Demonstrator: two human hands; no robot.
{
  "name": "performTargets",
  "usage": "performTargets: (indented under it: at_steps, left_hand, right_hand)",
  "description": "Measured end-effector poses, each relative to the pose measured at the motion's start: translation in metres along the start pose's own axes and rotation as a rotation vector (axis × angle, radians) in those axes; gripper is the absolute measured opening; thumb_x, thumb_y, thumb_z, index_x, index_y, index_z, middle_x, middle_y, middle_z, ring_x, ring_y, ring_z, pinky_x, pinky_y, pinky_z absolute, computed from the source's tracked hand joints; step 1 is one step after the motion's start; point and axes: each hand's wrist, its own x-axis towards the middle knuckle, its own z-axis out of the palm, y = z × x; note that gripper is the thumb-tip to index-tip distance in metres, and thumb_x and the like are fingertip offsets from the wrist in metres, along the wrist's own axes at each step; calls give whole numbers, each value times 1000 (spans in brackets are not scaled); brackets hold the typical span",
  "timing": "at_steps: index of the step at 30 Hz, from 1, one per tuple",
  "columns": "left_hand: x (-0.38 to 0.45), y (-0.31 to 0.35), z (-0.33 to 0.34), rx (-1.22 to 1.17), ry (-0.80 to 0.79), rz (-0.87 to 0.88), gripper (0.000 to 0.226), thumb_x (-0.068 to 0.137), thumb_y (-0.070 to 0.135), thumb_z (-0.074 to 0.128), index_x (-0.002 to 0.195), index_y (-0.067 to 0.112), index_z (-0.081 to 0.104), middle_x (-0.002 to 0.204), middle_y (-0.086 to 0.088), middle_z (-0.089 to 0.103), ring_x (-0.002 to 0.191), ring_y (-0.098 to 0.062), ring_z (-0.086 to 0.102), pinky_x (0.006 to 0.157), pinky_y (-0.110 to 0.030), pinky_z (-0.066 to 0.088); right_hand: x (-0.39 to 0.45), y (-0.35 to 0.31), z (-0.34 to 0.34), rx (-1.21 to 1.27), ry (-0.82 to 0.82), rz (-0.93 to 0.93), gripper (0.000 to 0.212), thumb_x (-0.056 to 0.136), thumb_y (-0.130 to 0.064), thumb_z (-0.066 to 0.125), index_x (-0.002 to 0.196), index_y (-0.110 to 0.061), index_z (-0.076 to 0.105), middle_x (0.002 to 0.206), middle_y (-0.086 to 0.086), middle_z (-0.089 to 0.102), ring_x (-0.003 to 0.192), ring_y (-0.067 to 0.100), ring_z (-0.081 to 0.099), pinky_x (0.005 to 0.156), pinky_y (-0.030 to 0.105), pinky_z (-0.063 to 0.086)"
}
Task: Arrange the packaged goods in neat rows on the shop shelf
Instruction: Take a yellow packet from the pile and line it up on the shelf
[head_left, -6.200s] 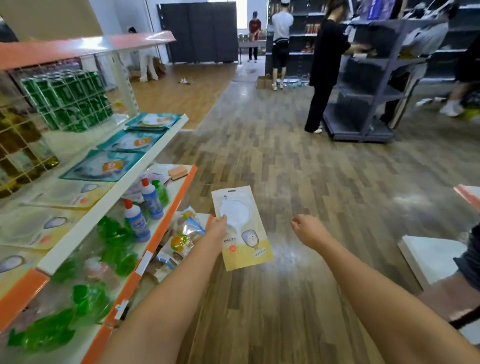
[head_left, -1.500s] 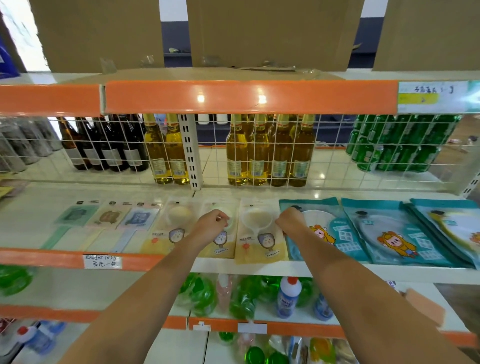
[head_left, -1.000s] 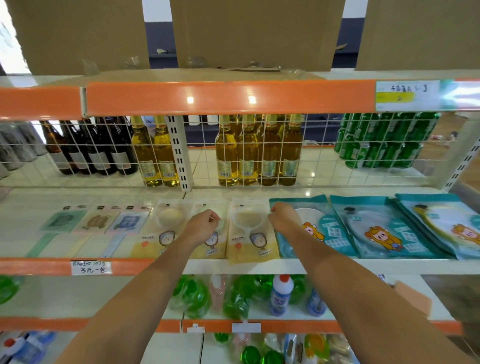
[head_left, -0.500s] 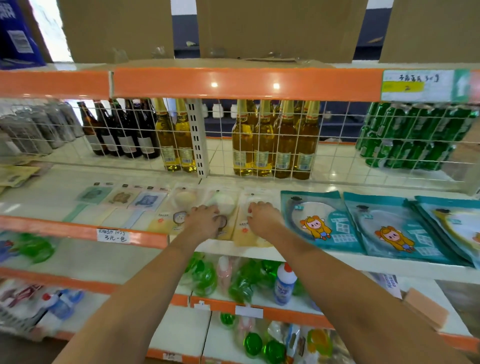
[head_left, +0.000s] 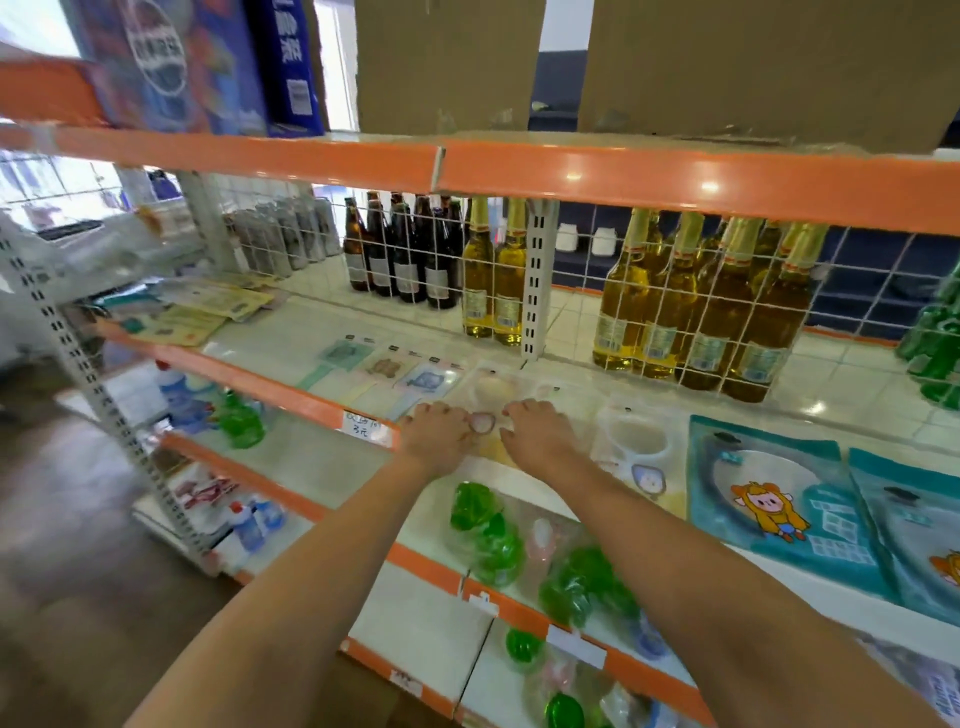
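Head cam: both hands, left hand (head_left: 435, 435) and right hand (head_left: 540, 435), are lying flat, fingers spread, pressing one yellow packet (head_left: 485, 395) between them. It's lying long-axis front-to-back on the shelf (head_left: 291, 338), equally near both.

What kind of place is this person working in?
Most likely a small shop. Orange-edged shelves hold rows of bottles behind wire mesh, a handwritten price tag sits on a shelf edge, and flat packets lie side by side where the two hands are straightening them.

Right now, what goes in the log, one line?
left hand: flat on clear-yellow packet | right hand: flat on same packet | shelf: packets in row
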Motion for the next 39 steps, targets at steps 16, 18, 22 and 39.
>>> performTargets:
  at_steps: [16,18,22,39]
  left_hand:
    - [-11,-188,-23,-21,52,-162,44,99,38,38,138,18,45,140,-9,45,128,-31,38,101,-39,34]
    - [-7,-189,-17,-49,57,-125,48,97,42,33,136,18,47,138,-9,47,126,-31,39,101,-39,36]
    - [11,-163,-16,-92,31,-39,42,98,36,40,136,20,46,138,-7,46,128,-29,37,104,-39,32]
    - [62,19,-11,-86,-60,338,41,97,35,39,135,21,45,139,-8,42,127,-29,36,100,-43,33]
  right_hand:
    - [79,-176,29,78,-3,-146,40,98,-32,40,134,-15,47,137,8,49,126,27,44,99,38,39]
    - [78,-174,37,49,-8,-127,40,98,-31,40,134,-15,46,138,8,47,128,27,42,99,39,38]
    - [79,-148,39,-35,-15,-43,41,98,-29,40,137,-17,44,142,7,44,130,26,38,101,39,36]
    - [8,41,-12,-125,2,458,40,99,-26,36,137,-13,41,138,10,44,127,28,39,100,39,36]
